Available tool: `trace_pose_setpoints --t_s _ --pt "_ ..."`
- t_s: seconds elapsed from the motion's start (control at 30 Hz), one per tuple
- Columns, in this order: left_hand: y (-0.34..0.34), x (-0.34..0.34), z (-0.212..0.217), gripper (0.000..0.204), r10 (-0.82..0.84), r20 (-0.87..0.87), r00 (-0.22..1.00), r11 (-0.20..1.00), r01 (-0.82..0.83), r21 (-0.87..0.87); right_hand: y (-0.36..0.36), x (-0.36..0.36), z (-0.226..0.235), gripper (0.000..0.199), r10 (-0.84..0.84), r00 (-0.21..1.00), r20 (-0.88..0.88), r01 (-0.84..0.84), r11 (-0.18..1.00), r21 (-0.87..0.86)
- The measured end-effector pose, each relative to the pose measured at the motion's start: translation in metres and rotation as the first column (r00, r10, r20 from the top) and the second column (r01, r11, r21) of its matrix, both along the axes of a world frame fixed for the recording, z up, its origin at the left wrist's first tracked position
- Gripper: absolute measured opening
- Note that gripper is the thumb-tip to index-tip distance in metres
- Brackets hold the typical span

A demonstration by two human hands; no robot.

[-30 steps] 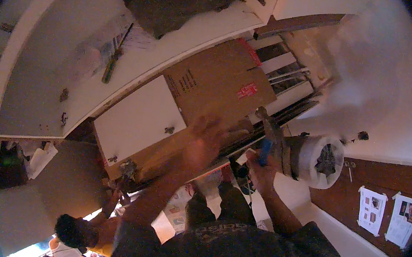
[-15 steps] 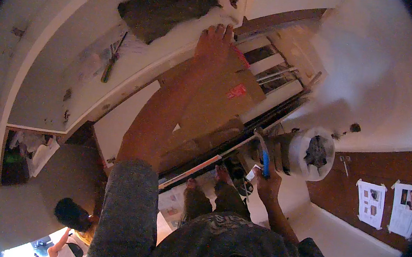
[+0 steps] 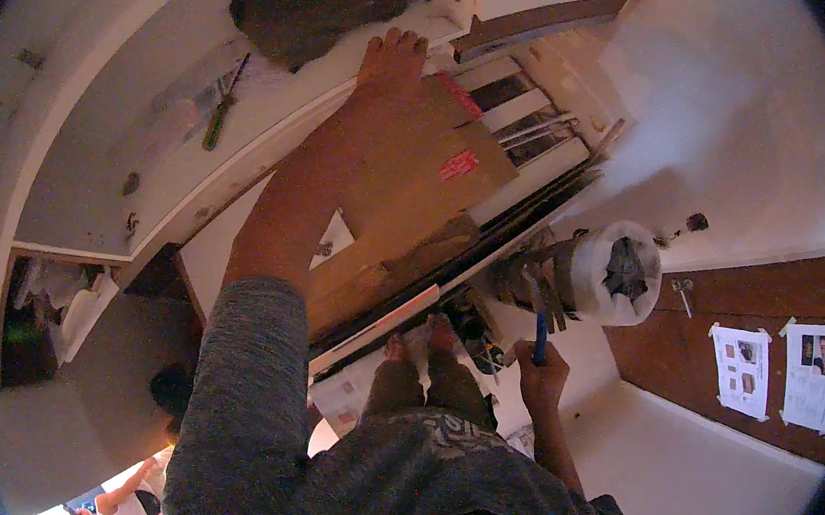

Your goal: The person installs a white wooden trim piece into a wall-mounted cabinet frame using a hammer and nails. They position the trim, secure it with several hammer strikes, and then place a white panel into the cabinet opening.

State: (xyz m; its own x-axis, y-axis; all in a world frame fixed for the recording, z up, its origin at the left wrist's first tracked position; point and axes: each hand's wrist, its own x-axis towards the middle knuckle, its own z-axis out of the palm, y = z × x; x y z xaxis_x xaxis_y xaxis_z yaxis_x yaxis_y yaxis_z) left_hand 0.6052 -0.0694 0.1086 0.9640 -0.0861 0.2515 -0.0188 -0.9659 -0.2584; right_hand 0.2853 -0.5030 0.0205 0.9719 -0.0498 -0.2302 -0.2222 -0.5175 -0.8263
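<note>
My left arm reaches up across a brown cardboard sheet [image 3: 396,170]. At its end, my left hand [image 3: 390,66] rests on the edge of the white shelf [image 3: 350,90], fingers extended and holding nothing. A dark cloth bundle [image 3: 318,6] lies on the shelf just beyond it. Lower right, my right hand [image 3: 543,372] is closed around a blue-handled tool [image 3: 541,339]. Its upper end points away from me and is blurred against dark strips, so its kind is unclear. Close by stands a roll wrapped in whitish plastic [image 3: 587,271].
A screwdriver [image 3: 222,112] with a green handle lies on the shelf. White slats [image 3: 519,108] stick out past the cardboard. Taped paper sheets [image 3: 740,370] hang on a brown board at right. Another person [image 3: 131,494] is at the lower left.
The whole view has shifted slightly. My right hand has turned the blue-handled tool more upright. My left hand stays at the shelf edge.
</note>
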Motion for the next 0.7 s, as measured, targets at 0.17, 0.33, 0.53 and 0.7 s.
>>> trace_pose_setpoints --t_s 0.17,0.33,0.53,0.7 --pt "0.043 -0.068 -0.012 0.042 0.063 0.092 0.994 0.998 -0.064 0.006 -0.001 -0.023 0.004 0.013 0.046 0.999 0.021 -0.044 0.996 -0.080" --pt "0.094 -0.150 -0.032 0.041 0.080 0.320 0.944 0.996 -0.088 0.011 0.020 -0.036 0.023 0.011 0.052 0.998 0.032 -0.051 0.998 -0.019" --pt "0.152 -0.245 -0.028 0.045 0.204 0.210 0.956 0.979 -0.201 -0.037 0.023 -0.049 0.033 0.020 0.092 0.996 -0.006 -0.092 0.994 -0.058" --pt "0.196 -0.268 -0.048 0.031 0.125 0.352 0.928 0.992 -0.122 -0.032 0.031 -0.058 0.037 0.023 0.111 0.993 0.044 -0.106 0.990 -0.096"
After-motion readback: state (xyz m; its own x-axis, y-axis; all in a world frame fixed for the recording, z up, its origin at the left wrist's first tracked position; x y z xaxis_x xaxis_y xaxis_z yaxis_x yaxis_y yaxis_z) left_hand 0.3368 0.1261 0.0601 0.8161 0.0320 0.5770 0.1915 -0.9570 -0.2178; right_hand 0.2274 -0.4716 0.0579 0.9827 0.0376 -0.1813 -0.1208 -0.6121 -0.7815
